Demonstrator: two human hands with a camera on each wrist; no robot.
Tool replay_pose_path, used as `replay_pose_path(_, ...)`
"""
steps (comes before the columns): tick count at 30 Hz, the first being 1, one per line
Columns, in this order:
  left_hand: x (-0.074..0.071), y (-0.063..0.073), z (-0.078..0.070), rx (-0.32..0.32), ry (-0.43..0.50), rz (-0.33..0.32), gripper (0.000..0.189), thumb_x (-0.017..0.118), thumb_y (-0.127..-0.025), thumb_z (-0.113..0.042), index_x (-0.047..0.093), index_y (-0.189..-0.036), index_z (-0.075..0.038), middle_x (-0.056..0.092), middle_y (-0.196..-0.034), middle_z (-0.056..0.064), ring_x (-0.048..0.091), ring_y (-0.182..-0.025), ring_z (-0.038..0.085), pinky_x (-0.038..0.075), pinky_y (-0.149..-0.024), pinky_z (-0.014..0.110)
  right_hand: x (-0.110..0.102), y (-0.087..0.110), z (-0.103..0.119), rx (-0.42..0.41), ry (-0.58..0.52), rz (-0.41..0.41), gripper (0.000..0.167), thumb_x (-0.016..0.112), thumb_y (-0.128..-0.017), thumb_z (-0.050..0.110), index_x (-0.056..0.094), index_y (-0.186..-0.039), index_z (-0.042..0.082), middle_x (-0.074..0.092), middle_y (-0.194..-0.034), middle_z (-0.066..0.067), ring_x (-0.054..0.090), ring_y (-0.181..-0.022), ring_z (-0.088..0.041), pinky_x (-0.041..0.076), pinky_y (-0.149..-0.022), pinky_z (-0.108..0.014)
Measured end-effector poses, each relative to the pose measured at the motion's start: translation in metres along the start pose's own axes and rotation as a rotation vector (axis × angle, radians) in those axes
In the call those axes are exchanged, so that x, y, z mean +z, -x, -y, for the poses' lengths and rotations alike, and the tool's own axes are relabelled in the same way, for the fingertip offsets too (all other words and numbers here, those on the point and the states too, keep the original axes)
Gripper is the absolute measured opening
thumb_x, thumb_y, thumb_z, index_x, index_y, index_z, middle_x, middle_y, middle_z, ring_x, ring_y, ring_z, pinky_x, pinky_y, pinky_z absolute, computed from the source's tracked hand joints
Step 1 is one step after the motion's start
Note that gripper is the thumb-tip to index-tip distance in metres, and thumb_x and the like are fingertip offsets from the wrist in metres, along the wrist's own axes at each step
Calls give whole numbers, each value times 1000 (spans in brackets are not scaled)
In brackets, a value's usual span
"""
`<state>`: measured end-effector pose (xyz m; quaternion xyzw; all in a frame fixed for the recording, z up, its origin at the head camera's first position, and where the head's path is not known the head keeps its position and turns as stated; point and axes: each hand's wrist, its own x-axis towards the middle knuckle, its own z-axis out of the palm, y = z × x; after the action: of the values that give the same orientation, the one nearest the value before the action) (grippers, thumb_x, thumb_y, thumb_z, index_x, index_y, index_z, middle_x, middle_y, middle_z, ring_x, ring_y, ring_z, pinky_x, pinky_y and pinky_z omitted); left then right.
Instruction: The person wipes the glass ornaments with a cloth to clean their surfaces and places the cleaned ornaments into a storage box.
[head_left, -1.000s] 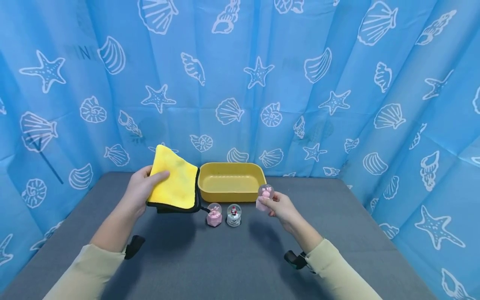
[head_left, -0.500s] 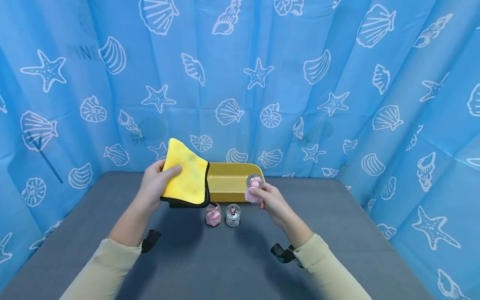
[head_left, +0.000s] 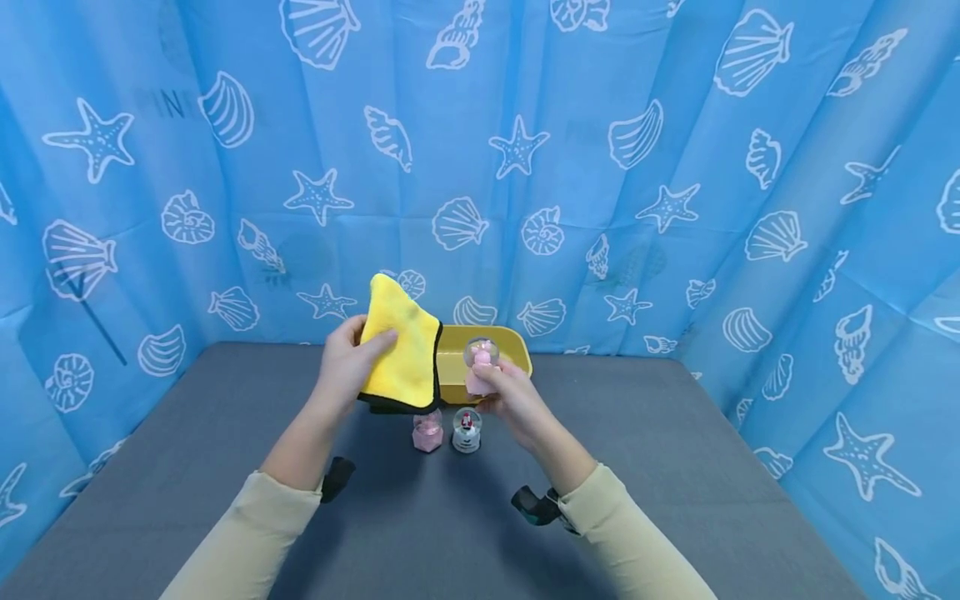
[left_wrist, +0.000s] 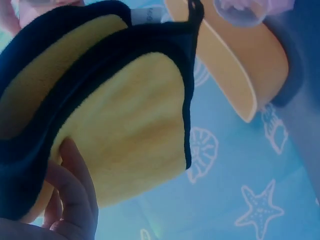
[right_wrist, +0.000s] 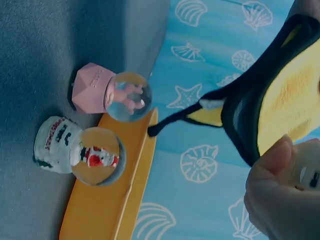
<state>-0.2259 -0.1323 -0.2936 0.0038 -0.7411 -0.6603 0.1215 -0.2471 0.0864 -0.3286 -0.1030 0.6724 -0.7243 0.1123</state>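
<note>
My left hand (head_left: 347, 360) pinches a folded yellow cloth (head_left: 401, 350) with black edging, thumb in front; the left wrist view has the fingers (left_wrist: 75, 185) behind its folds. In my right hand (head_left: 519, 402) is a pink snow globe (head_left: 478, 383), held by its base between thumb and fingers, upright and raised in front of the yellow bin (head_left: 517, 354). The cloth is a short way to its left. Below, on the table, stand a second pink snow globe (right_wrist: 92, 90), partly behind the cloth's lower edge in the head view, and a white snow globe (right_wrist: 55, 145) with a red Santa-like figure.
The bin stands at the back of the grey table (head_left: 615, 467), its left part hidden by the cloth. Behind it hangs a blue curtain (head_left: 585, 183) with white shells and starfish. A black loop (right_wrist: 172, 120) dangles from the cloth.
Both hands have come together: the left has carried the cloth to the right, now across the bin's left part, and the right has brought the pink snow globe leftward and slightly up.
</note>
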Motion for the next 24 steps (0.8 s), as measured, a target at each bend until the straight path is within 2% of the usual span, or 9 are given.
replay_pose_path(5,10,1,3,17,12,7,42,59,-98,-18,48,-132,3,56,-115,21,61,-96,30,53,-75,31,6,-2,0,-46,-41,92,32,46,-86,11,41,-114,-3,47,-96,-7,50,-77,-16,39,-68,-30)
replay_pose_path(8,18,0,3,28,20,9,42,59,-97,-16,48,-133,3,56,-116,21,61,-98,31,53,-77,34,9,-2,0,-91,-32,121,27,47,-87,9,40,-111,-3,45,-96,-9,50,-76,-16,39,-66,-30)
replay_pose_path(12,27,-1,1,28,24,18,41,59,-97,-14,49,-132,3,56,-116,21,60,-98,31,54,-80,37,10,-1,-1,-132,11,96,33,52,-91,11,44,-118,-8,50,-101,-10,51,-78,-15,42,-66,-27)
replay_pose_path(15,31,-1,-3,14,22,35,41,58,-98,-17,49,-132,3,57,-115,20,61,-94,27,54,-79,34,10,0,-3,-164,57,67,40,55,-94,12,46,-127,-8,53,-106,-10,52,-81,-15,43,-69,-27)
replay_pose_path(19,30,0,-6,-33,58,73,43,48,-103,-30,52,-130,3,58,-110,17,58,-87,18,51,-73,24,11,0,-6,-186,79,25,42,56,-97,15,47,-132,-5,54,-112,-12,54,-84,-14,47,-71,-29)
replay_pose_path(22,28,-1,-6,-73,108,99,45,43,-105,-32,53,-132,2,58,-114,15,57,-90,16,48,-73,22,12,0,-7,-192,59,-1,42,53,-100,18,46,-135,-4,53,-115,-14,56,-85,-15,49,-72,-29)
replay_pose_path(24,28,-2,-3,-88,135,124,44,44,-105,-29,52,-135,2,56,-121,15,57,-96,17,48,-75,22,12,1,-6,-202,49,-3,42,50,-102,19,45,-137,-4,55,-115,-14,57,-85,-15,51,-73,-30)
